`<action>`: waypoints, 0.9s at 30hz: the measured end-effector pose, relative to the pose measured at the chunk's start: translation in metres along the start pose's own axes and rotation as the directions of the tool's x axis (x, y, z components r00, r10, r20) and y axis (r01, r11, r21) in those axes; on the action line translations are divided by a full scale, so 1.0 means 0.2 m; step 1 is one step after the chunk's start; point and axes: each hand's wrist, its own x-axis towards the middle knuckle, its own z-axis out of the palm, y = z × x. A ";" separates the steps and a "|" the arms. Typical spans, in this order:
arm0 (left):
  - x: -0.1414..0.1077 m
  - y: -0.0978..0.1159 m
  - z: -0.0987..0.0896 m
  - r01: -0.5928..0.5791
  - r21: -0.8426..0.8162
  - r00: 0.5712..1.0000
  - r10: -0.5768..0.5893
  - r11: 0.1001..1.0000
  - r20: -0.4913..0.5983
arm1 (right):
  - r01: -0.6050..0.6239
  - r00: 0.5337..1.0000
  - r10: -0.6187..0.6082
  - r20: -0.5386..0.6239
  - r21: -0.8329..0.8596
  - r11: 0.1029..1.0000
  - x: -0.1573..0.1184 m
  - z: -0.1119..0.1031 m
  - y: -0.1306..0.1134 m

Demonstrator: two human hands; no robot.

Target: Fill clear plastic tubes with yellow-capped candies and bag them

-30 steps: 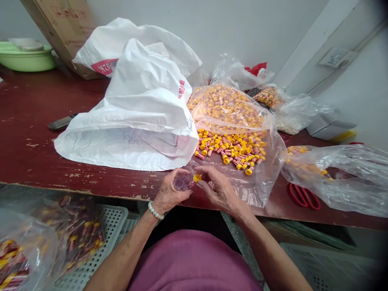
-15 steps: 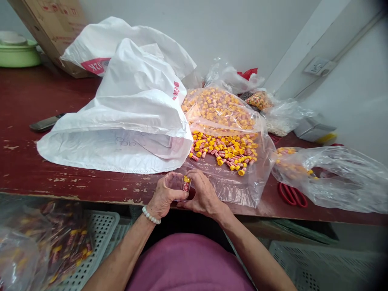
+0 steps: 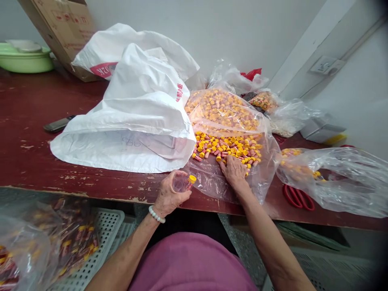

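Note:
My left hand (image 3: 169,194) is closed around a clear plastic cup (image 3: 180,183) whose open end faces up. A small tube with a yellow cap (image 3: 192,179) and a red-and-white body stands at the cup's right side, by my thumb and fingers. Further right and forward, my right hand (image 3: 235,169) reaches down to the front edge of a heap of similar tubes (image 3: 239,143). Its fingers are curled at the tubes, next to one yellow cap (image 3: 218,158); what lies between the fingertips is hidden. The heap spills from a large clear plastic bag (image 3: 230,105).
A white woven sack (image 3: 133,105) lies left of the heap, with a phone-like dark object (image 3: 59,123) beside it. Red-handled scissors (image 3: 298,197) and another clear bag (image 3: 342,173) lie right. Below the table's left edge stands a white perforated crate (image 3: 106,226) with bagged tubes.
My right hand has left the cup and moved forward and right to the heap of tubes. My left hand keeps the cup, now tilted, with the yellow cap showing more.

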 end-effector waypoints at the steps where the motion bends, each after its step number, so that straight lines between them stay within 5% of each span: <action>1: 0.00 0.00 0.00 -0.014 0.011 1.000 0.014 1.000 0.000 | -0.025 1.000 0.025 0.003 0.009 1.000 0.00 -0.01 -0.01; 5: 0.00 -0.02 0.01 -0.017 0.052 1.000 0.017 0.999 0.011 | -0.034 0.998 0.048 -0.036 0.331 0.943 -0.11 -0.14 -0.06; 7: 0.00 -0.02 0.02 -0.014 0.081 1.000 0.012 0.997 0.022 | 0.129 0.991 -0.120 -0.057 0.621 0.773 -0.20 -0.24 -0.12; 10: 0.01 -0.02 0.02 -0.014 0.125 0.999 0.008 0.992 0.053 | 0.386 0.879 -0.441 -0.179 0.810 0.441 -0.33 -0.38 -0.21; 13: 0.01 -0.02 0.02 -0.019 0.135 0.996 0.007 0.991 0.085 | 0.514 0.776 -0.567 -0.277 0.798 0.314 -0.37 -0.45 -0.28; 16: 0.01 -0.02 0.02 -0.014 0.113 0.996 0.004 0.994 0.092 | 0.550 0.750 -0.589 -0.301 0.779 0.302 -0.37 -0.44 -0.31; 22: 0.02 -0.03 0.01 -0.003 0.059 0.994 -0.003 0.998 0.109 | 0.506 0.775 -0.597 -0.206 0.768 0.392 -0.38 -0.40 -0.30; 27: 0.03 -0.01 0.02 0.116 0.030 0.990 -0.118 0.993 0.077 | 0.597 0.747 -0.627 -0.222 0.638 0.486 -0.43 -0.32 -0.35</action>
